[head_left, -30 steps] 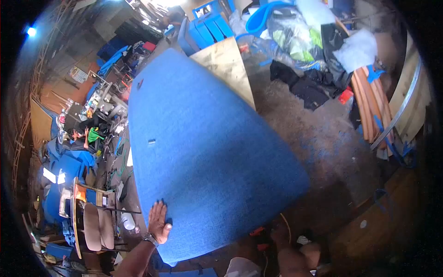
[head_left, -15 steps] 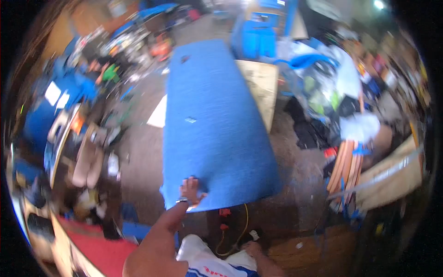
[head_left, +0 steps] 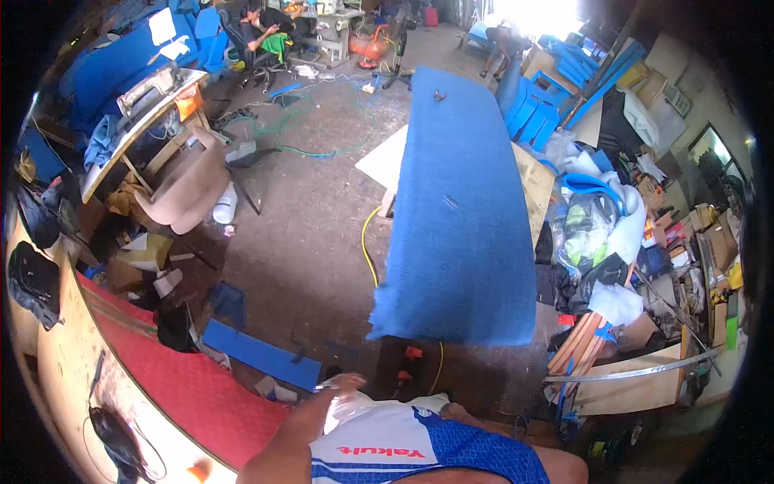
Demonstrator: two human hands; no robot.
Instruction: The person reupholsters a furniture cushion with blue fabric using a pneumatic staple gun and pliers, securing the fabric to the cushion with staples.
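A worker's left hand, open and empty, hovers near the lap, apart from the blue fabric-covered panel stretching ahead over pale boards; the right hand's state cannot be told.

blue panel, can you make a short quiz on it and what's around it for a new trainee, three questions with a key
1. Multiple choice. What colour is the cord that curves along the floor beside the left edge of the blue panel?
a) black
b) yellow
c) red

2. Fill in the blank. The red word printed on the person's white and blue clothes is ______.

3. True or false. The left hand is apart from the blue panel.

Key: 1. b; 2. Yakult; 3. true
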